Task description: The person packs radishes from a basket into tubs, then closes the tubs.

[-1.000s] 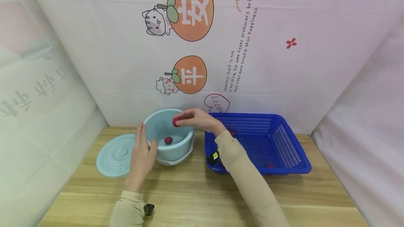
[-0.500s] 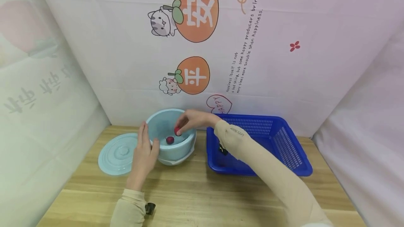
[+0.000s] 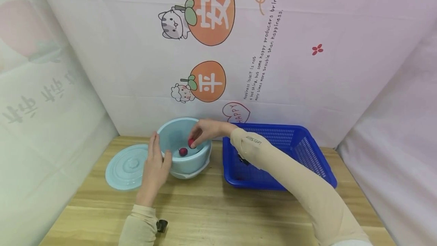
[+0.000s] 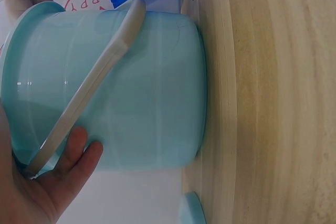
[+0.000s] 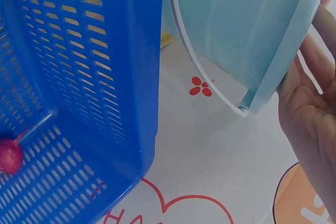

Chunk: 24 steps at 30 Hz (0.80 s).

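Observation:
A light blue bucket (image 3: 187,165) stands on the wooden table, its pale handle (image 4: 100,69) hanging down at the side. My right hand (image 3: 209,129) reaches over its right rim and pinches a small red radish (image 3: 191,143) inside the mouth. Another radish (image 3: 183,152) lies on the bucket's bottom. My left hand (image 3: 155,167) rests against the left outside of the bucket, fingers mostly straight. In the left wrist view, its fingertips (image 4: 86,156) lie on the wall beside the handle. The right fingertips are hidden behind the rim in the right wrist view.
A blue perforated basket (image 3: 297,128) stands right of the bucket, partly under my right forearm. Inside it, a radish (image 5: 10,156) shows in the right wrist view. The bucket's round lid (image 3: 126,170) lies on the table to the left. Printed cloth (image 3: 290,79) hangs behind.
My right hand has lowered the radish from above the rim into the bucket's mouth, its forearm swinging outward. The left hand has stayed at the bucket's side.

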### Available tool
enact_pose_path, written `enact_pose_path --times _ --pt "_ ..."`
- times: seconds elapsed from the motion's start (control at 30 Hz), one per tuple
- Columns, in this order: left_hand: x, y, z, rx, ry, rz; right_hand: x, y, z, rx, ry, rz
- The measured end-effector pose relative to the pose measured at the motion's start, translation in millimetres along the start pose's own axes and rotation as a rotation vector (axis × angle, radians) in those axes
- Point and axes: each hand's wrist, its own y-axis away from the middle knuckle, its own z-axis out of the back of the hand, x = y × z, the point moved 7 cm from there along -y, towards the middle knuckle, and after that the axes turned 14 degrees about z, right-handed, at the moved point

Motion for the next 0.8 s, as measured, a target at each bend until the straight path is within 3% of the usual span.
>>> enact_pose_path --times 0.47,0.8 --pt "-0.5 -0.7 -1.4 -0.009 0.002 -0.014 -1.9 2.2 0.3 -0.003 -0.006 -0.001" --pt "-1.1 0.1 -0.6 -0.014 -0.004 -0.023 -1.6 3.3 -5.4 0.014 -0.119 0.013"
